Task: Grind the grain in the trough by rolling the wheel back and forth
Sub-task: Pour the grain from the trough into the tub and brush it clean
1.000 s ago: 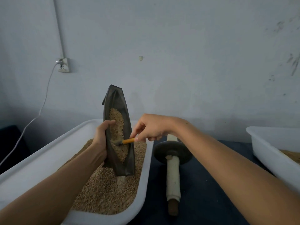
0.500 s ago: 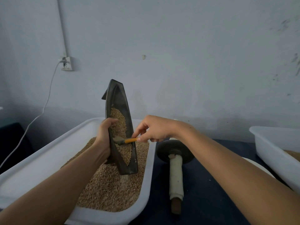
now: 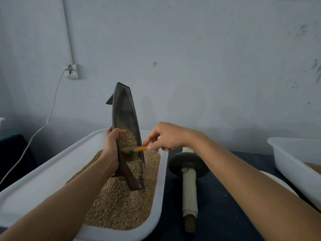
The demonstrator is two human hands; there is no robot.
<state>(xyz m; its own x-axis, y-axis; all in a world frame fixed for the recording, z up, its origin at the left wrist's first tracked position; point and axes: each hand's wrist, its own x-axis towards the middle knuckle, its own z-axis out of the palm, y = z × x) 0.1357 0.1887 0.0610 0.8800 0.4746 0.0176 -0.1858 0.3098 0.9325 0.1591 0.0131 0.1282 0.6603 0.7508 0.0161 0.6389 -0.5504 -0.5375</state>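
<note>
My left hand (image 3: pixel 111 150) grips the dark boat-shaped trough (image 3: pixel 124 110), held nearly upright with its lower end in the white tub (image 3: pixel 52 173) of grain (image 3: pixel 119 206). Brown grain clings inside the trough's lower half. My right hand (image 3: pixel 165 136) pinches a small brush with an orange handle (image 3: pixel 140 149); its bristles touch the grain inside the trough. The grinding wheel (image 3: pixel 188 165), a dark disc on a cloth-wrapped axle, lies on the dark table to the right of the tub, untouched.
A second white tub (image 3: pixel 295 164) with some grain stands at the right edge. A pale round object (image 3: pixel 278 181) peeks out behind my right forearm. A wall socket (image 3: pixel 72 71) with a white cable hangs at the left. The blue-grey wall is close behind.
The grain in the trough has slid lower, leaving the upper half bare. My right hand with the brush has moved slightly down. The trough stands a bit more upright.
</note>
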